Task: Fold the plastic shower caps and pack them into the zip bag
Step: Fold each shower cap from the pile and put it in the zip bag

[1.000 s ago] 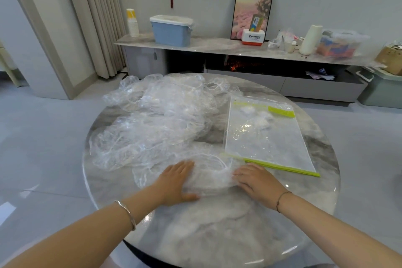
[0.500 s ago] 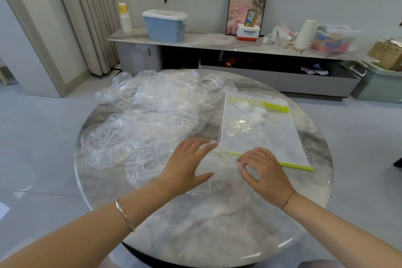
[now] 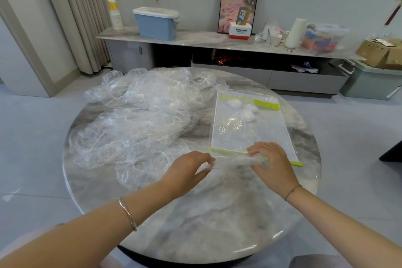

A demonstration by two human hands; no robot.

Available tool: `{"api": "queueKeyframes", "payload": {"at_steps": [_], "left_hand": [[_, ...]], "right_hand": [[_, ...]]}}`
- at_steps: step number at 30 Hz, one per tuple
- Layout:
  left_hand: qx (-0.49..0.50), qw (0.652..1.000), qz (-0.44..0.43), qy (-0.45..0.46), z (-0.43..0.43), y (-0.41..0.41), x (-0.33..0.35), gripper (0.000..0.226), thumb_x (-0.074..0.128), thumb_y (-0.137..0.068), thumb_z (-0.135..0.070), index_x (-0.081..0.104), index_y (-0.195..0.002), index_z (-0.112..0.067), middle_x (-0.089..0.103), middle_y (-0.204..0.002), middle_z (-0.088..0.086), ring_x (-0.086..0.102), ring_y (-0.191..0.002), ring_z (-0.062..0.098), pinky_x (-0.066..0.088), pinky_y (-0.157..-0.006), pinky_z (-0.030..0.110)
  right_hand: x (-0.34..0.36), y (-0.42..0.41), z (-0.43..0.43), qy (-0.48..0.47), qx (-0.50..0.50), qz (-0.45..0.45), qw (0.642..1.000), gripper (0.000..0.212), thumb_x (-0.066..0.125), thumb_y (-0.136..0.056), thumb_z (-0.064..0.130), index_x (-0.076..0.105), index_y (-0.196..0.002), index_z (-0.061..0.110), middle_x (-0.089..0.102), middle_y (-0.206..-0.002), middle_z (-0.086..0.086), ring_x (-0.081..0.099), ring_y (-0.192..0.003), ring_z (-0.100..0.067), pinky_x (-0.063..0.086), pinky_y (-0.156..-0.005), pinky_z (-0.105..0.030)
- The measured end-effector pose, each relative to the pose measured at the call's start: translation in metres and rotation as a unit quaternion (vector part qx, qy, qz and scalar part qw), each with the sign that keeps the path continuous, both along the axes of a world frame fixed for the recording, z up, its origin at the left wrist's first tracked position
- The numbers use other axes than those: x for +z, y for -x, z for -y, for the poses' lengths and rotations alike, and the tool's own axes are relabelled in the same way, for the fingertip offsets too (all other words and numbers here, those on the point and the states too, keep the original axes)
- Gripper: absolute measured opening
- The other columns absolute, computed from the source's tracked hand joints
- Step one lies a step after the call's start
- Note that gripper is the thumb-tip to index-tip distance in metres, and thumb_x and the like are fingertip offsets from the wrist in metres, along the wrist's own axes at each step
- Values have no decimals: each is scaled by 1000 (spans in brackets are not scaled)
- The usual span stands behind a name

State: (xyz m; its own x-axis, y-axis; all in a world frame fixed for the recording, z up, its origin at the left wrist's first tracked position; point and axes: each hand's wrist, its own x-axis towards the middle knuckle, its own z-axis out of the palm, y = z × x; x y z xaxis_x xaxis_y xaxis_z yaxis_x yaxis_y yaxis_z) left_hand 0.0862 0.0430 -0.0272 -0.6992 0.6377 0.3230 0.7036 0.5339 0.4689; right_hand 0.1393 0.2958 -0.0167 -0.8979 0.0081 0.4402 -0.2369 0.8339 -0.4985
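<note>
- My left hand (image 3: 187,173) pinches one end of a bunched clear shower cap (image 3: 231,162) between thumb and fingers, over the round marble table (image 3: 195,230).
- My right hand (image 3: 273,165) grips the cap's other end, fingers curled, at the near green edge of the zip bag (image 3: 248,128).
- The bag lies flat on the table's right side.
- A loose pile of shower caps (image 3: 139,119) covers the left side.

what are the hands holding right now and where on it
Both hold one clear shower cap: the left hand pinches its left end, the right hand its right end.
</note>
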Motion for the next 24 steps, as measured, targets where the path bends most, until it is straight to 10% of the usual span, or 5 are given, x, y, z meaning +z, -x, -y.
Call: {"api": "queueKeyframes", "payload": {"at_steps": [4,12,18,24], "left_hand": [[10,995,67,73,5,-3,-9,15,53,-94,-29,51,-106,-20,63,-110,-7,58,-99,11,44,-79,21],[79,973,212,40,3,-8,-14,30,52,-92,-46,59,-88,-17,64,-94,-7,58,-96,10,42,-82,22],[161,961,127,186,6,-3,-13,21,54,-90,-40,57,-91,-20,62,-102,-3,48,-105,15,36,-90,27],[101,984,-33,143,9,-10,-17,53,61,-84,-24,37,-131,-20,40,-132,0,43,-117,20,35,-99,28]], "right_hand": [[2,-20,1,71,70,71,992,6,55,-72,28,52,-73,23,67,-90,17,56,-100,-2,33,-96,-14],[-15,-15,28,354,-24,234,905,12,58,-86,-5,56,-84,7,59,-53,-3,57,-50,-17,50,-61,-25],[-31,1,41,357,-106,300,878,22,67,-85,15,48,-95,12,53,-55,-7,44,-35,-12,38,-35,-17],[-37,11,38,279,-152,255,913,35,65,-86,35,48,-108,14,54,-67,-1,53,-63,-17,42,-62,-29]]}}
